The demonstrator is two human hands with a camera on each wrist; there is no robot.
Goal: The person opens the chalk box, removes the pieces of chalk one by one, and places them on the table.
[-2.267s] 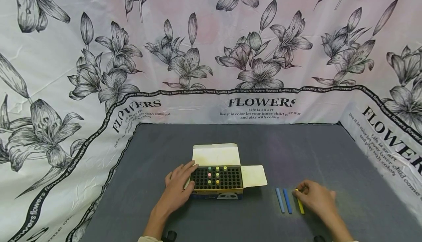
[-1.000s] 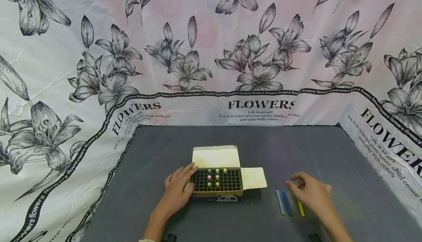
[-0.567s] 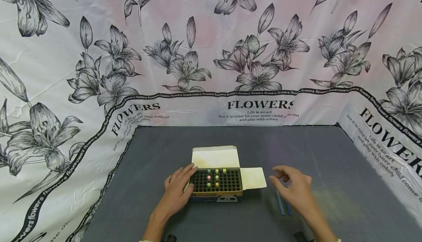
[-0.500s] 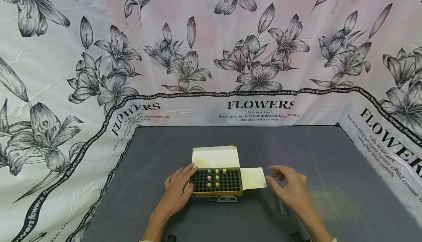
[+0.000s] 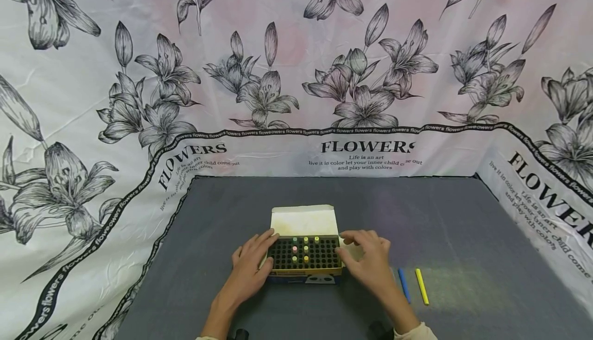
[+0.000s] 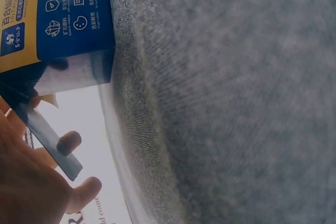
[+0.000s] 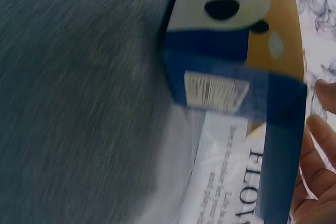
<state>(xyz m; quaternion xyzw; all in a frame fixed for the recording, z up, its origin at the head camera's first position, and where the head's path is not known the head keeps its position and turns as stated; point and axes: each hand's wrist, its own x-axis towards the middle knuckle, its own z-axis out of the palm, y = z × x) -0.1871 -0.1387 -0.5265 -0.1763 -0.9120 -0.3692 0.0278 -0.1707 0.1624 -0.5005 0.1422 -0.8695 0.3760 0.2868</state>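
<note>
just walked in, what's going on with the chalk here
A person works at an open chalk box on a grey mat. The left hand rests against the box's left side. The right hand is at its right edge, over the side flap. A blue chalk and a yellow chalk lie to the right.

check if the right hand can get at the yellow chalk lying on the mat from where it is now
Probably yes. The yellow chalk lies bare on the grey mat, beside the blue chalk, with nothing over it. The right hand is at the chalk box close by.
</note>
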